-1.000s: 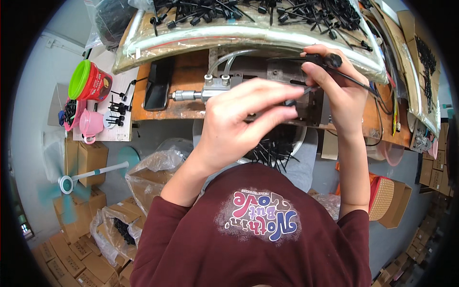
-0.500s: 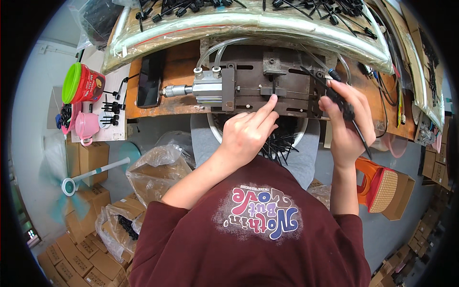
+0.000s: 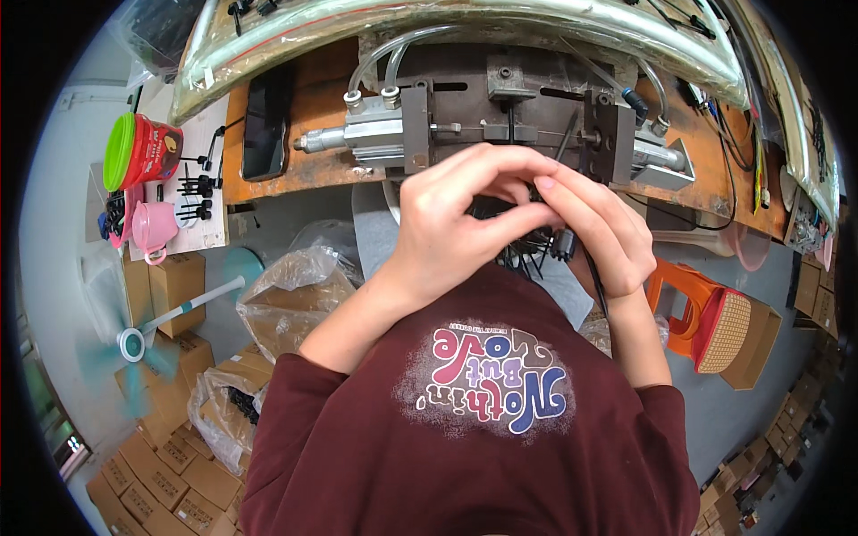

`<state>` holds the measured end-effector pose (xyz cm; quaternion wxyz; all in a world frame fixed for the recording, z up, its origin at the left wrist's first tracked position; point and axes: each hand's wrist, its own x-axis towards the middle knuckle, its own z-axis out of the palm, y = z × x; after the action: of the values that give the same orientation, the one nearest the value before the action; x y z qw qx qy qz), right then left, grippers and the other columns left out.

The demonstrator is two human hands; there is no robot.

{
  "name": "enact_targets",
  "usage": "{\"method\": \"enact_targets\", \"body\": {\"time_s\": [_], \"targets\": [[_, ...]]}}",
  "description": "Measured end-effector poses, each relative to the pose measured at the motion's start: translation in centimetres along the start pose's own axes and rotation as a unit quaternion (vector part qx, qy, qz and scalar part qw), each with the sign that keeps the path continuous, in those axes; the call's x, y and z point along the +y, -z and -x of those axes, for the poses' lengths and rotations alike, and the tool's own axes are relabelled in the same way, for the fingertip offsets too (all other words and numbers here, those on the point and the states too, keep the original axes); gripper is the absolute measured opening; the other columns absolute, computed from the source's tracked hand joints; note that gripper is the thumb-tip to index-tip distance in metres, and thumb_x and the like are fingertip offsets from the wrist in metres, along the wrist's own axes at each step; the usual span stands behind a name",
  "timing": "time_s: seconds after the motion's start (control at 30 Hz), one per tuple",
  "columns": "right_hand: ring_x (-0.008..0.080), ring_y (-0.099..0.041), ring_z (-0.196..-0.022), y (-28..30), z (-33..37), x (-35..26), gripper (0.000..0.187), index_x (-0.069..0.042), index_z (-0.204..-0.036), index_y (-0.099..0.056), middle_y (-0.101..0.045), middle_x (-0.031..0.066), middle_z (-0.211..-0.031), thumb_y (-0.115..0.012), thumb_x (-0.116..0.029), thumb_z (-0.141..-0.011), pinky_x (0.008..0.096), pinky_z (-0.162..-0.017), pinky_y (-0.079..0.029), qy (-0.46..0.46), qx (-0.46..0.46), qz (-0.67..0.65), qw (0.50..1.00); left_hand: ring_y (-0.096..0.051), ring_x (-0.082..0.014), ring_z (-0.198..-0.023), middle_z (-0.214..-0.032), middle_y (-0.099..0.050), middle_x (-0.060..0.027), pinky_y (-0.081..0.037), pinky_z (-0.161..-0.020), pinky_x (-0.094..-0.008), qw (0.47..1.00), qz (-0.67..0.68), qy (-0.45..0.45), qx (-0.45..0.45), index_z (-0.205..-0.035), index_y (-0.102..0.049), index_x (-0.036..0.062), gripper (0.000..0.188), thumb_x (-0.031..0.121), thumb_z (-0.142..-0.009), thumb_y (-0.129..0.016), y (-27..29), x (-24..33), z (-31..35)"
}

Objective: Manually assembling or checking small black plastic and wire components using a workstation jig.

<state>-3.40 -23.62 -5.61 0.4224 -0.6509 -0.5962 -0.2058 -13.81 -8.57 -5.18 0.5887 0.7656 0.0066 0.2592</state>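
On the near side of the dark metal fixture (image 3: 474,109), the left hand (image 3: 447,210), bent into a pinch whose contents I cannot tell, now meets the right hand (image 3: 606,225), well apart half a second ago, which curls around black stemmed parts (image 3: 563,244) running near-to-far beside the left thumb.

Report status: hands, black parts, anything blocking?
Left hand, right hand close together. Right hand holding at least one black part. Left grip unclear; hands block view.
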Motion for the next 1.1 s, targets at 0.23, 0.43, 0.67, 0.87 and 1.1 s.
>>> {"method": "enact_targets", "body": {"time_s": [0.23, 0.43, 0.67, 0.87, 1.1], "targets": [[0.0213, -0.072, -0.089, 0.4, 0.6, -0.5, 0.025, 0.005, -0.113, -0.065, -0.071, 0.0179, -0.105, -0.064, 0.007, -0.087, 0.0299, -0.077, -0.058, -0.241, 0.017, -0.134, 0.961, -0.069, -0.0154, -0.077, -0.095, -0.067, -0.0085, -0.059, -0.067, -0.0265, 0.978, -0.204, -0.046, 0.009, -0.1, -0.074, 0.0017, 0.031, 0.001, -0.071, -0.084, 1.2, -0.4, 1.6], [0.0253, -0.071, -0.095, 1.6, 1.2, -0.8, 0.022, 0.007, -0.119, -0.053, -0.064, 0.0242, -0.12, -0.055, 0.001, -0.097, 0.0299, -0.076, -0.059, -0.324, 0.045, -0.241, 0.914, -0.067, -0.017, -0.068, -0.125, -0.066, -0.0089, -0.055, -0.064, -0.0259, 0.929, -0.355, -0.105, -0.009, -0.093, -0.071, 0.0066, 0.028, 0.015, -0.069, -0.082, -0.7, -3.7, 2.6], [0.0286, -0.069, -0.107, 1.3, 0.9, -1.0, 0.027, 0.006, -0.113, -0.064, -0.068, 0.0209, -0.118, -0.058, 0.012, -0.087, 0.035, -0.089, -0.055, -0.252, 0.031, -0.064, 0.965, -0.065, -0.0146, -0.06, -0.122, -0.069, -0.0066, -0.05, -0.056, -0.0238, 0.895, -0.422, -0.144, -0.02, -0.092, -0.072, 0.0085, 0.026, 0.02, -0.07, -0.081, -0.8, -4.7, 1.3], [0.0343, -0.067, -0.108, 0.7, 1.0, 0.2, 0.047, 0.006, -0.12, -0.062, -0.065, 0.0234, -0.122, -0.058, 0.014, -0.074, 0.0385, -0.088, -0.056, -0.122, -0.025, 0.039, 0.991, -0.07, -0.0131, -0.075, -0.112, -0.071, -0.0104, -0.057, -0.068, -0.0253, 0.989, -0.143, -0.028, -0.028, -0.1, -0.071, 0.0023, 0.034, 0.007, -0.069, -0.085, -0.5, -2.2, 1.0], [0.0324, -0.068, -0.104, -1.2, -0.2, 0.3, 0.05, 0.005, -0.125, -0.06, -0.062, 0.0228, -0.127, -0.063, 0.005, -0.075, 0.0372, -0.085, -0.057, -0.082, -0.048, -0.008, 0.995, -0.07, -0.0189, -0.088, -0.104, -0.064, -0.0134, -0.062, -0.078, -0.0284, 0.997, 0.055, 0.033, -0.031, -0.107, -0.068, -0.0057, 0.034, -0.011, -0.075, -0.076, -0.1, 0.6, 0.8]]}}
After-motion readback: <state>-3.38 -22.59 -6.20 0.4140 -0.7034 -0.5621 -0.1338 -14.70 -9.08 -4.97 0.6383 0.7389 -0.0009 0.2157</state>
